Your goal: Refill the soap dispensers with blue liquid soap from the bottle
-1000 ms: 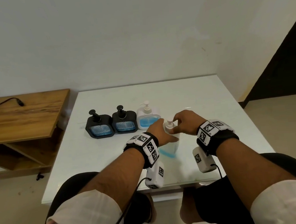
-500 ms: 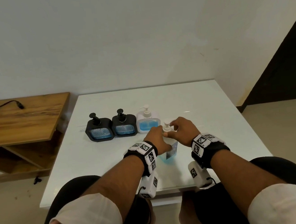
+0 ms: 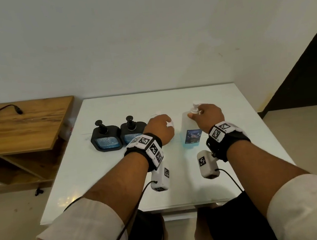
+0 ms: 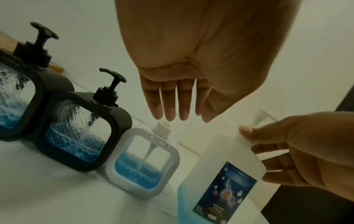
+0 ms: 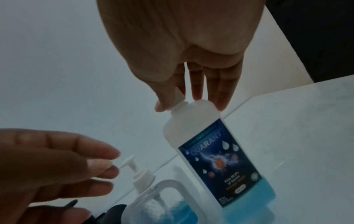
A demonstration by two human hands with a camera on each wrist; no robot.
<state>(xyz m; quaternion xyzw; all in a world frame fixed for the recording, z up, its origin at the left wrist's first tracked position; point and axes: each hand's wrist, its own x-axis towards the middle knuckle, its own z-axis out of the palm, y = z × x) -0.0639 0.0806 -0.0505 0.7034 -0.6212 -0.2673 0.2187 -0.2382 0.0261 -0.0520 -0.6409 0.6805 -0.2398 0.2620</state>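
The clear soap bottle (image 3: 191, 136) (image 4: 226, 186) (image 5: 216, 159), with a blue label and a little blue liquid at the bottom, stands on the white table. My right hand (image 3: 205, 115) (image 5: 191, 84) grips its neck just below the white pump (image 3: 196, 105), thumb on one side and fingers on the other. My left hand (image 3: 160, 128) (image 4: 172, 98) hovers with straight fingers over the white dispenser (image 4: 143, 163) (image 5: 162, 201), fingertips at its pump head. Both black dispensers (image 3: 106, 141) (image 3: 130, 130), partly filled with blue, stand to its left.
The dispensers form a row near the middle of the white table (image 3: 121, 181). A wooden desk (image 3: 18, 125) with a black cable (image 3: 1, 109) stands to the left. A white wall is behind; a dark opening is at the right.
Both hands were on the bottle in front of me. The left hand has let go and moved over the white dispenser; the right hand has carried the bottle to the right.
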